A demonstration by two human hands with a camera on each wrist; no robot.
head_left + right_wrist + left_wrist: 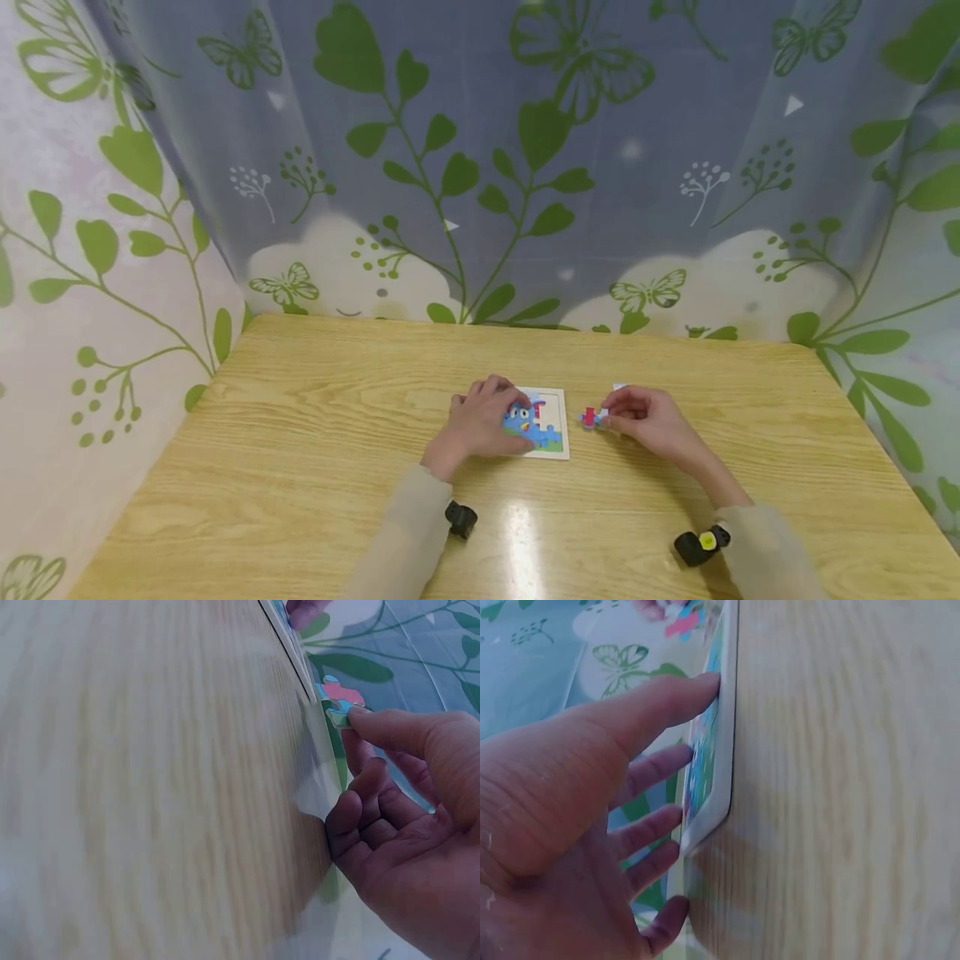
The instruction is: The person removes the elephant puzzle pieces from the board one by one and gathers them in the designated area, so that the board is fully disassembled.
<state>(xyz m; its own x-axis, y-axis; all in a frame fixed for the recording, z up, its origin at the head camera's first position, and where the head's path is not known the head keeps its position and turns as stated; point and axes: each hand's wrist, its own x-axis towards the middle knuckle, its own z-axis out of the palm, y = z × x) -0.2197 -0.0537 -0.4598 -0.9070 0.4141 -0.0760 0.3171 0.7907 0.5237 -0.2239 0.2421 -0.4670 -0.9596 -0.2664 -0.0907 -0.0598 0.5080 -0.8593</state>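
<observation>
A small jigsaw puzzle [553, 448] in a white-edged frame lies on the wooden table, with joined blue pieces of a cartoon face and a pale bare area at its right. My left hand [483, 421] rests over its left side, thumb [682, 694] on the near part and fingers spread at the far side; the hand hides the puzzle's left part. Just right of the frame, my right hand [651, 421] pinches a red and blue puzzle piece [341, 694] between thumb and forefinger. The piece is held above the table, its other fingers curled below.
Behind my right hand, another light piece [619, 387] partly shows on the table [337, 400]. A curtain [480, 167] with leaves and butterflies hangs along the table's back and sides. Black wrist cameras [461, 519] sit at both sleeves.
</observation>
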